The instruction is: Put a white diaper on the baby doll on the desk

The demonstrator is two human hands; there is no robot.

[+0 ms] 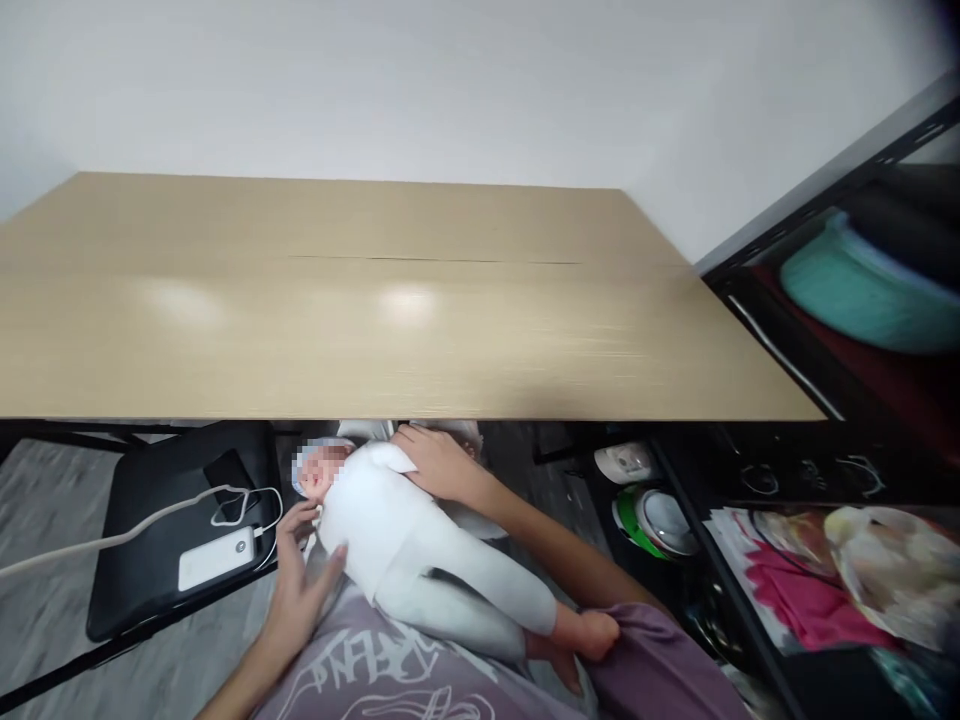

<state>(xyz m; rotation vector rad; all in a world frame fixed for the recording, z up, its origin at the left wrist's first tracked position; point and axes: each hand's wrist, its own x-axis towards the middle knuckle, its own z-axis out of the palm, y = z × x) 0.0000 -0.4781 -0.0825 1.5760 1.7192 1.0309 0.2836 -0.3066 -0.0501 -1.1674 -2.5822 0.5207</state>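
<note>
A baby doll (382, 520) in a white top and white leggings lies slantwise across my lap. Its pale cap and head point left, and its bare feet stick out at the lower right. My left hand (304, 570) cradles the near side by the neck and shoulder, its fingers curled behind and its thumb on the white top. From the far side my right hand (439, 462) wraps over the doll's upper arm and sleeve, with the forearm running along beyond its legs. The doll's back and the undersides of my fingers are hidden.
A wooden tabletop (405, 340) extends in front, its near edge just above the doll. On the left, a black stool (142, 550) carries a white power bank (217, 565) with a cable. Black shelving (720, 590) on the right holds a teal basin (862, 290), bags and pink cloth.
</note>
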